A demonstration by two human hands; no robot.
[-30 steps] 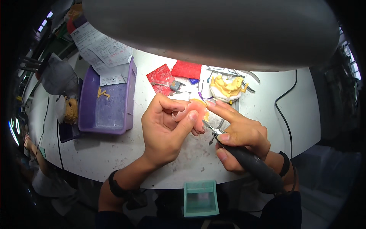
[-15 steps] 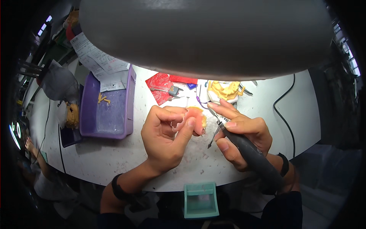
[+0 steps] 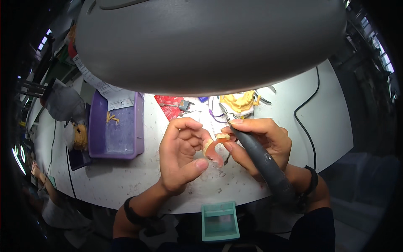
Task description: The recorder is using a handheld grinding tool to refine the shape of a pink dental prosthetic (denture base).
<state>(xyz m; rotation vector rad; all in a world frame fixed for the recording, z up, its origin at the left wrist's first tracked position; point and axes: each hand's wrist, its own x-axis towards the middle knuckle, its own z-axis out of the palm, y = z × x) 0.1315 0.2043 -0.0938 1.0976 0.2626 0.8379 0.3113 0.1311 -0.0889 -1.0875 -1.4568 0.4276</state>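
Note:
Between my hands is a pink denture with yellowish teeth, now tilted so its curved arch shows. My right hand pinches one end of it between thumb and fingers. The same hand also holds a black dental handpiece, its metal tip pointing up and away. A thin dark bur pokes out below the right fingers. My left hand is open beside the denture, thumb and index finger spread; whether its other fingertips touch the denture I cannot tell. Beyond the right hand sits a yellow dental cast.
A purple bin with yellow sticks and papers stands at left. Red packets and small tools lie behind my hands. A large grey hood hangs overhead. A black cable runs at right; a green drawer is below the table edge.
My left hand has let go its thumb grip on the denture and spread. The right fingers have taken the denture's end, and the denture has turned. The view has shifted slightly.

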